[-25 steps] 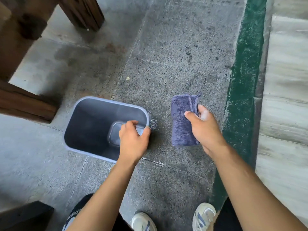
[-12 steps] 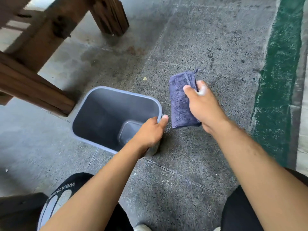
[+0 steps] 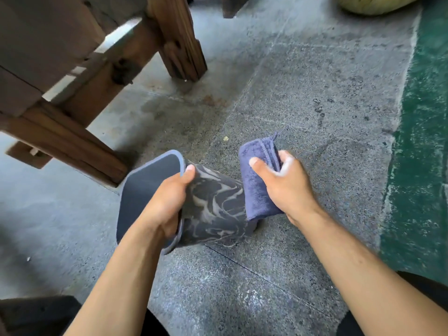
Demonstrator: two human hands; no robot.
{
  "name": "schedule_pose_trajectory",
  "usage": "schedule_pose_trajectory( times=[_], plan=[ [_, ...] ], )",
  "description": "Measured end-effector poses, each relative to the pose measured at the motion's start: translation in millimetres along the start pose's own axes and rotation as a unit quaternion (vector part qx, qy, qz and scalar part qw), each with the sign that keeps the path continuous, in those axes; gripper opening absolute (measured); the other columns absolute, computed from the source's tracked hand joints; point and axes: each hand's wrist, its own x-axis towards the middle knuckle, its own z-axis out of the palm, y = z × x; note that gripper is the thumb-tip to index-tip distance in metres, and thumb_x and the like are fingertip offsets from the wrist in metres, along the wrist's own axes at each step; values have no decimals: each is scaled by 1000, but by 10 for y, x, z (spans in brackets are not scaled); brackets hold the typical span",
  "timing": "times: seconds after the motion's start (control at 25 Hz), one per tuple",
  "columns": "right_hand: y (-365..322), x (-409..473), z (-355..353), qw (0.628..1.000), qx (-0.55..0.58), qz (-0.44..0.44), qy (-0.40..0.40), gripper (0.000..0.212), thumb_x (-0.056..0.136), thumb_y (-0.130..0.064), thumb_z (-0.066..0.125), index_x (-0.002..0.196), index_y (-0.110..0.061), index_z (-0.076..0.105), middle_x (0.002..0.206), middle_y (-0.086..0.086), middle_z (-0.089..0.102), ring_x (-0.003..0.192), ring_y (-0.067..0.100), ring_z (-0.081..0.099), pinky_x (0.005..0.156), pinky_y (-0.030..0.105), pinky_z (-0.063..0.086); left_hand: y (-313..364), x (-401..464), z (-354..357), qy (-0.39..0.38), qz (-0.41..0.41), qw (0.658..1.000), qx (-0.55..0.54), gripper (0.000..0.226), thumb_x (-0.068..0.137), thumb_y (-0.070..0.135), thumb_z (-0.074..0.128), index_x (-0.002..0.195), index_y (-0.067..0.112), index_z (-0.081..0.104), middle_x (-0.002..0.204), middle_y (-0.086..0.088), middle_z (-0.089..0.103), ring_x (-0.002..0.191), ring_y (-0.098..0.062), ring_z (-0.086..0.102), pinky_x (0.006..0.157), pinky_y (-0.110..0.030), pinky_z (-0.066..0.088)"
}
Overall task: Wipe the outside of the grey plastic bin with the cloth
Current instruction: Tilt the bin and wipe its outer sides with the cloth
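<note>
Now: left hand (image 3: pixel 167 202) grips rim of grey plastic bin (image 3: pixel 213 207), tipped sideways, long axis left-right, mouth leftward. Right hand (image 3: pixel 286 187), fingers clamped on folded cloth (image 3: pixel 257 183), touches streaked outer wall near base.

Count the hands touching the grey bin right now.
1. The left hand grips the bin at its rim. The right hand holds only the cloth, whose lower end meets the bin's base.

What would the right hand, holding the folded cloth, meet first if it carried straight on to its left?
Most likely the bin's smeared outer wall. The right hand grips the cloth beside that wall, the left hand holding the rim; whether they touch is unclear.
</note>
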Motion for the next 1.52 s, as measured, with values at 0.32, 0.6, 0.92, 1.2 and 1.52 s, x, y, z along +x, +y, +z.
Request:
schedule_pose_trajectory(
  times=[0.32,0.6,0.92,1.2,1.52],
  plan=[
    [-227,-174,469,997,-26,-68,-35,36,84,-61,59,100,-29,60,87,-12,73,79,8,70,70,35,56,16,124,-16,-26,-26,992,-122,56,102,52,46,117,8,77,111,-21,79,95,-36,78,71,-43,64],
    [-336,-169,923,995,9,-97,-27,23,89,-41,67,91,-19,58,78,-5,70,76,15,66,69,32,51,-76,244,-3,69,27,993,-89,50,93,65,48,96,31,84,105,-9,82,96,-23,79,81,-39,59],
    [-278,-211,1259,985,-60,-155,51,25,90,-40,64,109,-22,62,103,1,71,94,19,56,80,34,42,-79,314,-19,154,75,985,6,49,84,76,37,69,54,78,72,19,79,72,3,75,74,-29,54],
    [-77,-148,1182,978,-124,-164,29,20,95,-36,60,105,-19,58,108,2,65,94,32,62,72,41,51,-90,294,-97,218,38,973,57,76,95,75,30,102,12,71,89,18,72,69,0,66,68,-21,37],
    [58,-53,1329,970,-164,-181,17,25,97,-36,58,114,-18,59,108,5,64,84,34,64,63,35,46,-103,290,-407,238,26,969,68,89,93,79,27,144,14,56,125,6,56,109,-17,55,91,-31,42]
  ],
)
